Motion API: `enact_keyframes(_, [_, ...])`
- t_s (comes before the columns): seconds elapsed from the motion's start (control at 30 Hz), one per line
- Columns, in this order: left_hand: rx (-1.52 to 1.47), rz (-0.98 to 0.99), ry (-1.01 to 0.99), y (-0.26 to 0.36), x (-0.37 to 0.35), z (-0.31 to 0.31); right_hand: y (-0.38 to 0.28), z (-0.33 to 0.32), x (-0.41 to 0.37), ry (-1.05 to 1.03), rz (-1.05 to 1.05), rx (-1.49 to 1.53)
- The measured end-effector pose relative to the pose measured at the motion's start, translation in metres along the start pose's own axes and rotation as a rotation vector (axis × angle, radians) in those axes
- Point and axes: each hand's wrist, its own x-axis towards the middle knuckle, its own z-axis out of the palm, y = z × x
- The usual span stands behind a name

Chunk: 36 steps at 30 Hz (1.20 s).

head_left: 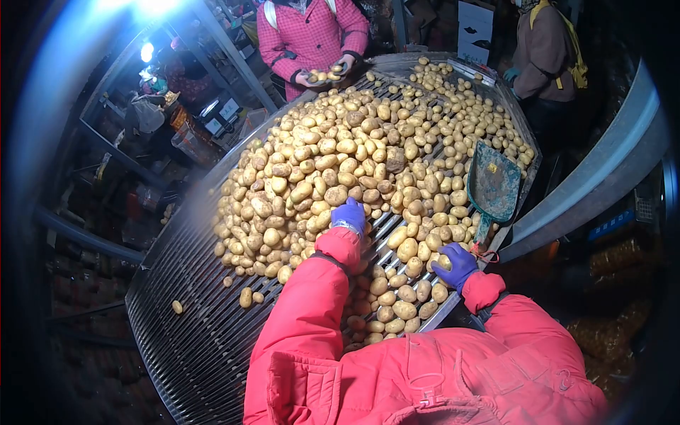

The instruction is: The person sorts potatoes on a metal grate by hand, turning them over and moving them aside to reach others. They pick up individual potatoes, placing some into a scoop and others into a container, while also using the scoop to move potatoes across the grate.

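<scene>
Potatoes [301, 191] heaped on slatted worktop [185, 347]. L hand [349, 214] at heap, can't tell fingers' opening or hold; R hand [457, 268] fingers part-curled round 1 potato [444, 262]. Prob. best: light grip, avoids bruising.

passable: lower-left slats [205, 336] | obstacles: potatoes [304, 190], scoop [494, 185] | beneath scoop: unclear

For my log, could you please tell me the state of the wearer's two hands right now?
Left hand: at the potato pile; grip cannot be told.
Right hand: closed around a potato.
</scene>
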Motion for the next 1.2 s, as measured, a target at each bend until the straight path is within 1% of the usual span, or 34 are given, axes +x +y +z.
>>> enact_keyframes(0.27, [-0.003,0.0,0.022,-0.002,0.004,0.007,-0.002,-0.001,0.001,0.011,-0.014,0.002])
enact_keyframes(0.47, [-0.006,-0.014,-0.006,0.0,0.001,0.002,-0.005,-0.003,0.002,0.008,-0.003,0.001])
enact_keyframes(0.57, [-0.036,-0.021,-0.007,-0.001,0.003,0.005,-0.001,-0.001,0.0,-0.025,0.026,0.001])
enact_keyframes(0.67, [-0.02,-0.003,0.0,0.0,0.0,0.001,-0.003,-0.002,0.001,0.017,-0.014,-0.006])
enact_keyframes(0.77, [-0.026,-0.003,0.015,-0.001,0.002,0.004,-0.005,-0.003,0.001,0.02,-0.007,-0.003])
enact_keyframes(0.87, [-0.078,-0.04,0.041,-0.003,0.013,0.021,-0.003,-0.003,0.001,0.009,-0.001,0.012])
enact_keyframes(0.9, [-0.179,-0.099,0.041,-0.009,0.029,0.045,-0.001,-0.002,-0.001,-0.04,0.035,0.016])
enact_keyframes(1.0, [-0.071,0.005,-0.034,0.005,-0.007,-0.023,0.009,0.002,-0.003,-0.049,0.001,-0.044])
enact_keyframes(1.1, [-0.071,-0.002,-0.088,0.006,-0.008,-0.028,0.005,0.0,-0.002,-0.022,-0.009,-0.03])
enact_keyframes(1.2, [-0.102,-0.018,-0.051,0.006,-0.011,-0.023,0.002,0.001,-0.002,0.005,-0.018,-0.017])
